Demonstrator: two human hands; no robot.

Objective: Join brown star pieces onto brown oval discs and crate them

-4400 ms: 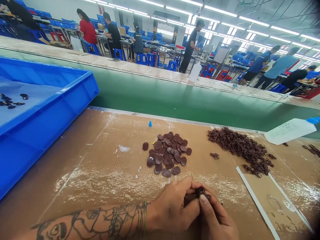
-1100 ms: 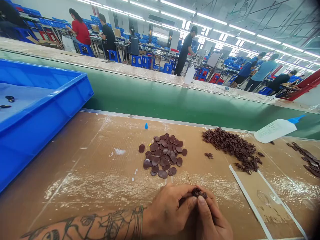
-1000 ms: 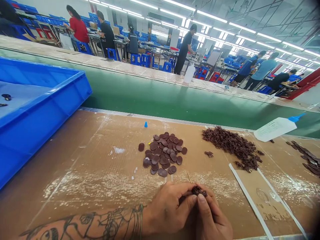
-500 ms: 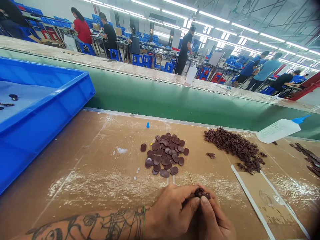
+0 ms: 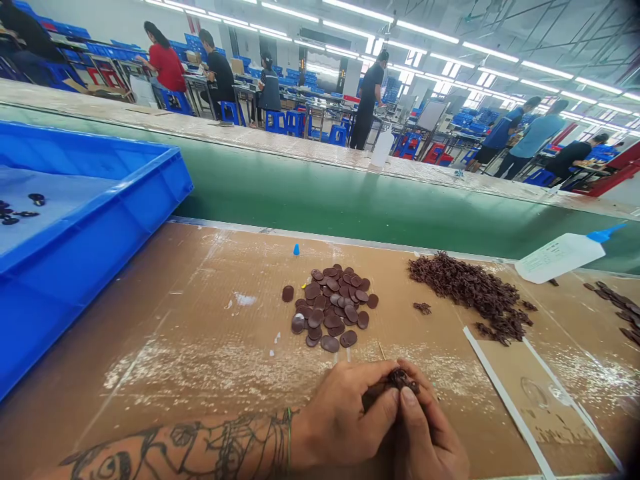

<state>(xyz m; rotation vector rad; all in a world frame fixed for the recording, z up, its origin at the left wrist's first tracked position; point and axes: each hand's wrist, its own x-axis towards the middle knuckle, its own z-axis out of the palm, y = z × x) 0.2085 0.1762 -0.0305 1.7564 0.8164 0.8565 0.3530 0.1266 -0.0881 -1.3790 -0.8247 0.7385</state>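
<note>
My left hand (image 5: 345, 413) and my right hand (image 5: 433, 427) meet at the lower middle, fingertips pinched on a small dark brown knobbly piece (image 5: 401, 379). Both thumbs press its near side, and the fingers hide its underside. Just beyond the hands, the tip of a thin wooden stick (image 5: 381, 351) shows; the rest is covered. Past it lies a pile of flat brown oval discs (image 5: 333, 303). To the right is a heap of dark brown, twisted small pieces (image 5: 470, 293), with one loose piece (image 5: 423, 308) beside it.
A blue tray (image 5: 100, 207) with dark pieces inside stands at left. A small blue cap (image 5: 297, 249) lies behind the discs. At right are a white bottle with a blue nozzle (image 5: 560, 257), more discs (image 5: 617, 303) and white tape strips (image 5: 505, 400). Several people work beyond the green strip (image 5: 310, 200).
Both hands stay together on the small brown piece, with only slight finger movement. The view has shifted a little, showing more of the dark pieces in the blue tray.
</note>
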